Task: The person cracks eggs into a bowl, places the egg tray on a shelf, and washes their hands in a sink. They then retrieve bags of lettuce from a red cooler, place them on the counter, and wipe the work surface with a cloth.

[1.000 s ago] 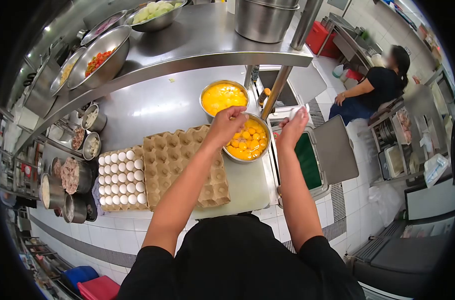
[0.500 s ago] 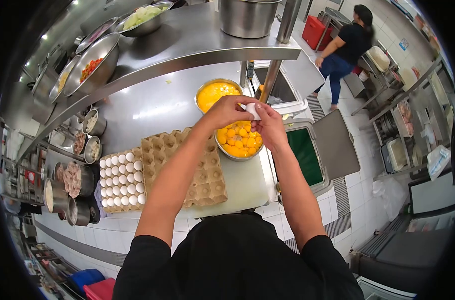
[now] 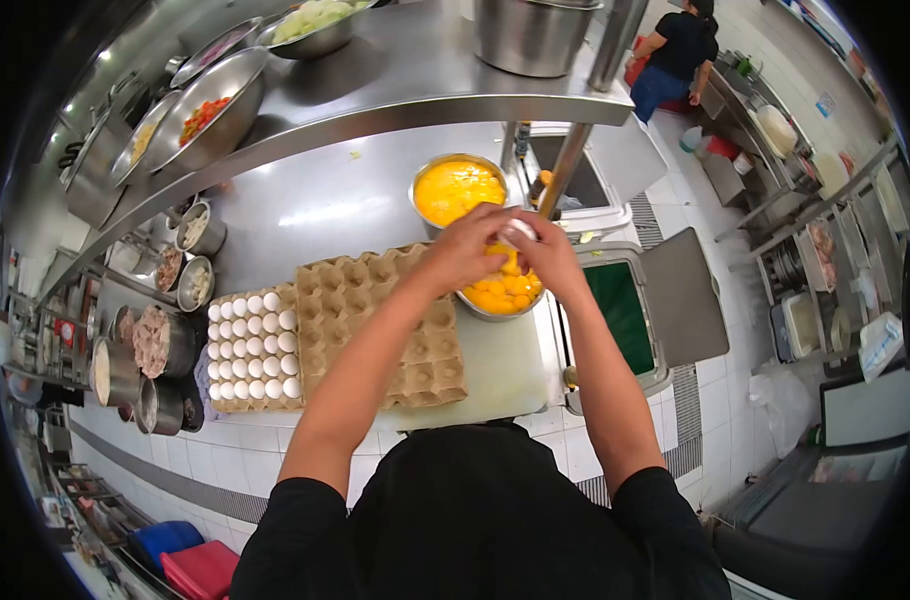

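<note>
Both hands meet over the nearer steel bowl of yolks (image 3: pixel 499 296). My left hand (image 3: pixel 465 250) and my right hand (image 3: pixel 547 255) grip a white egg (image 3: pixel 520 230) between their fingers; whether its shell is split cannot be made out. Yellow contents show between the hands, just below the shell. Behind them stands a second steel bowl (image 3: pixel 459 190) full of yellow egg. To the left lies an empty cardboard egg tray (image 3: pixel 375 330), and beside it a tray of white eggs (image 3: pixel 255 350).
A steel shelf (image 3: pixel 375 115) crosses above the table, bearing bowls of chopped food and a large pot (image 3: pixel 535 38). Its post (image 3: pixel 565 165) stands close behind my hands. Open-lidded bins (image 3: pixel 615 310) are at the right. A person (image 3: pixel 678 55) is at the far right back.
The view has shifted, so the table things appear further right. My hands have come lower and closer together around the egg. The other person has moved further away.
</note>
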A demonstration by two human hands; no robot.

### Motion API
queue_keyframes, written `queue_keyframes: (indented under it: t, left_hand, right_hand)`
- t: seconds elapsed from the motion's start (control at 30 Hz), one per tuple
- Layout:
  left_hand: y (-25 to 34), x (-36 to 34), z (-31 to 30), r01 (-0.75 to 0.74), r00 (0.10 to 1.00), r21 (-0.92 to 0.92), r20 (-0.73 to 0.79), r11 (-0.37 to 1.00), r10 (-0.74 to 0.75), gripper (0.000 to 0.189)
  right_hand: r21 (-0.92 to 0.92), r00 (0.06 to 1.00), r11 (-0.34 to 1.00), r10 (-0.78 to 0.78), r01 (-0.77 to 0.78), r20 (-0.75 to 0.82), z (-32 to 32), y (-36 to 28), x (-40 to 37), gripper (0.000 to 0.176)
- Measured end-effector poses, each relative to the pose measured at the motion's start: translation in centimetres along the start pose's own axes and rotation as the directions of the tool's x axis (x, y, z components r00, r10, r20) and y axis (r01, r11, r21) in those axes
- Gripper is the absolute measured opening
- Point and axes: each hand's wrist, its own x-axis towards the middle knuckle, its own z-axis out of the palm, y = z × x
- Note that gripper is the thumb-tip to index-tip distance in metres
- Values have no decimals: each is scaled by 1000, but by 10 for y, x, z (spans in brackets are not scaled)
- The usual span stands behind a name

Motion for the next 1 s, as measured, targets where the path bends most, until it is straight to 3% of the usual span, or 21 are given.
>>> queue_keyframes:
  t: [0.03,0.07,0.1,0.17,0.2,0.23,0.27,0.3,0.33,0.37,0.43,0.47,0.53,0.63,0.7,0.77,0.83,0.87,0.9,0.97,1.0]
  left_hand:
    - [10,-1,-3,-92,994,-20,-53,996,91,51]
    - [15,-8,-13,-11,997,-175,-72,985,-1,49]
    - [5,-20,-33,22,996,-137,-86,990,-34,49]
    - [-26,-43,-77,167,925,-236,-298,957,-235,44]
    - [-54,-62,-102,277,848,-189,-412,942,-332,41]
    - [-89,-90,-130,381,751,-159,-521,911,-405,37]
    - [-120,-124,-160,538,711,42,-559,842,-427,30]
    - [-160,-169,-181,633,755,414,-517,655,-403,34]
    - [-179,-205,-198,561,797,634,-241,532,-554,37]
    - [-187,-232,-205,395,710,810,29,432,-704,40]
    - [-185,-260,-192,649,478,687,-35,326,-878,39]
    - [-182,-272,-178,648,477,685,-24,333,-878,39]
    - [-174,-278,-142,741,619,616,-470,268,-630,27]
    - [-171,-280,-154,713,646,633,-424,302,-635,40]
    - [-168,-283,-172,847,530,401,-593,348,-606,31]
    - [-159,-276,-199,831,426,-62,-569,553,-704,30]
    - [-95,-216,-188,586,488,-434,-485,684,-726,30]
    - [-73,-185,-168,558,571,-463,-388,689,-723,31]
    - [-55,-155,-143,528,650,-493,-290,692,-702,31]
    - [-22,-104,-88,598,751,-371,-49,710,-658,33]
    - [-5,-83,-61,517,820,-513,68,685,-568,33]
  right_hand:
    - [84,999,996,-34,37,-42,-5,7,-4,34]
    - [64,992,998,32,-24,-118,-10,2,-9,32]
    - [22,988,999,43,-41,-145,-25,14,-11,30]
    - [62,969,993,107,-96,-221,-56,21,-30,34]
    - [-144,947,977,110,-159,-302,-69,23,-44,44]
    - [-534,918,822,-34,-199,-395,-83,33,-56,53]
    - [-592,898,789,-130,-162,-419,-96,45,-67,57]
    - [-487,892,852,-56,-191,-448,-102,38,-80,56]
    - [-372,861,913,-49,-166,-505,-108,49,-87,56]
    - [-260,857,948,26,-185,-514,-109,43,-97,54]
    - [-209,820,937,119,-279,-560,-113,53,-104,47]
    - [-159,824,946,154,-282,-546,-111,57,-106,44]
    - [-115,832,968,127,-222,-539,-98,65,-106,36]
    - [-70,846,985,98,-157,-524,-61,45,-101,30]
    - [-49,865,991,84,-124,-494,-41,36,-98,24]
    - [-139,890,990,-94,35,-447,-19,36,-94,21]
    - [-276,964,956,-163,101,-211,10,16,-89,32]
    - [-361,942,893,-322,268,-96,28,5,-84,47]
    - [-408,948,868,-319,282,-24,47,-14,-82,58]
    - [-419,941,851,-336,317,29,67,-27,-72,57]
    - [-448,906,795,-415,408,89,70,-25,-63,54]
